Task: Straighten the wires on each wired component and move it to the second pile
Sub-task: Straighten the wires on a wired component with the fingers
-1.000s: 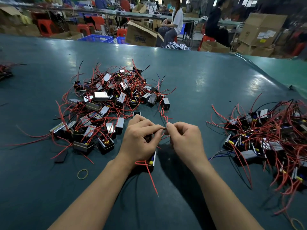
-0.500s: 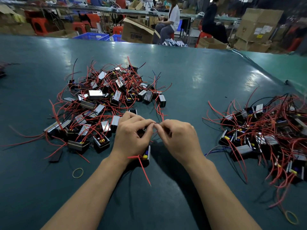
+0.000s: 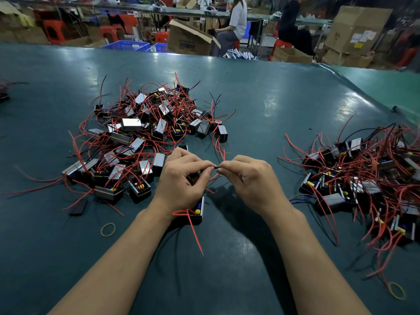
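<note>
A small black wired component (image 3: 197,212) with yellow parts and a red wire hanging down sits under my left hand (image 3: 181,187), which holds it against the palm. Thumb and forefinger of that hand pinch a thin dark wire (image 3: 216,167). My right hand (image 3: 250,181) pinches the same wire from the other side, fingertips almost touching. A big pile of wired components (image 3: 145,137) with tangled red wires lies to the left. A second pile (image 3: 363,178) lies at the right.
The green table (image 3: 261,105) carries two yellow rubber bands, one near my left forearm (image 3: 108,229) and one at the lower right (image 3: 396,290). Behind the far edge stand cardboard boxes (image 3: 191,39), blue crates and seated people.
Both hands stay together pinching the wire; the fingertips have shifted only slightly. The view has moved a little.
</note>
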